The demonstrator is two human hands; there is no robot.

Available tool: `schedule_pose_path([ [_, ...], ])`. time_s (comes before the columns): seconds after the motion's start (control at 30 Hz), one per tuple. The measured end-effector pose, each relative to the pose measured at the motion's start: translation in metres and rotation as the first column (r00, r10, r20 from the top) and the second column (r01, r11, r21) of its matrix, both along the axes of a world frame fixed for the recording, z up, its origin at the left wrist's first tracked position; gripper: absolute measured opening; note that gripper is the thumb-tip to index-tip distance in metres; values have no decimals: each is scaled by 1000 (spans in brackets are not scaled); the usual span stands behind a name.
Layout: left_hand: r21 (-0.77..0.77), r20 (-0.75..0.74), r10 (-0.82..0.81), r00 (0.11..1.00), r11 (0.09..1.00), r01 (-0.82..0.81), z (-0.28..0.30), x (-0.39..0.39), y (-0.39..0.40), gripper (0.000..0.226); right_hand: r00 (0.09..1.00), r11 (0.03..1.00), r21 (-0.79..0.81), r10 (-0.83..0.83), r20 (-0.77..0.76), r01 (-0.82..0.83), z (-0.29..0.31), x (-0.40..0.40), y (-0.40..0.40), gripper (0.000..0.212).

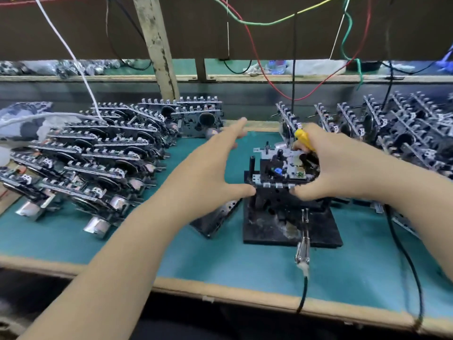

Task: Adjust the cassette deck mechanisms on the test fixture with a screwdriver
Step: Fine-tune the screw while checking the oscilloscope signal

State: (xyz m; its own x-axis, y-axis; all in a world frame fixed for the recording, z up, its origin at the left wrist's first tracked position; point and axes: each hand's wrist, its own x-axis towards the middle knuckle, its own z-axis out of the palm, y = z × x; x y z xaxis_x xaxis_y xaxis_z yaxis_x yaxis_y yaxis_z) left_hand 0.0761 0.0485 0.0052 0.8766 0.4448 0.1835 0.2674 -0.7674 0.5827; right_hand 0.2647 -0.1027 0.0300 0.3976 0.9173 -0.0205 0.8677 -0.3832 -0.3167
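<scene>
Screwdriver handle (303, 138) yellow. Test fixture (289, 227) black. Bench mat (245, 261) teal, edged in tan wood. Cassette deck mechanisms (98, 153) silver and black. Overhead wires (257, 60) red, green, yellow, black, white. Cloth (22, 119) blue-white patterned.

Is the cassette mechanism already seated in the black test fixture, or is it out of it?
In. The cassette mechanism sits on top of the black test fixture, held between left hand and right hand.
</scene>
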Motion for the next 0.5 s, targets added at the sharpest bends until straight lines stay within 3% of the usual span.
schedule_pose_path([
  [0.17,-94,-121,-121,985,990,110,-8,19,19,108,998,998,-10,64,20,-64,-15,9,7,63],
  [0.37,-114,-173,-127,977,988,108,-8,28,24,102,994,995,-29,99,36,-98,-20,9,8,64],
  [0.5,-92,-189,-117,975,991,101,-8,31,28,100,997,983,-169,70,-12,-71,1,23,-3,88],
])
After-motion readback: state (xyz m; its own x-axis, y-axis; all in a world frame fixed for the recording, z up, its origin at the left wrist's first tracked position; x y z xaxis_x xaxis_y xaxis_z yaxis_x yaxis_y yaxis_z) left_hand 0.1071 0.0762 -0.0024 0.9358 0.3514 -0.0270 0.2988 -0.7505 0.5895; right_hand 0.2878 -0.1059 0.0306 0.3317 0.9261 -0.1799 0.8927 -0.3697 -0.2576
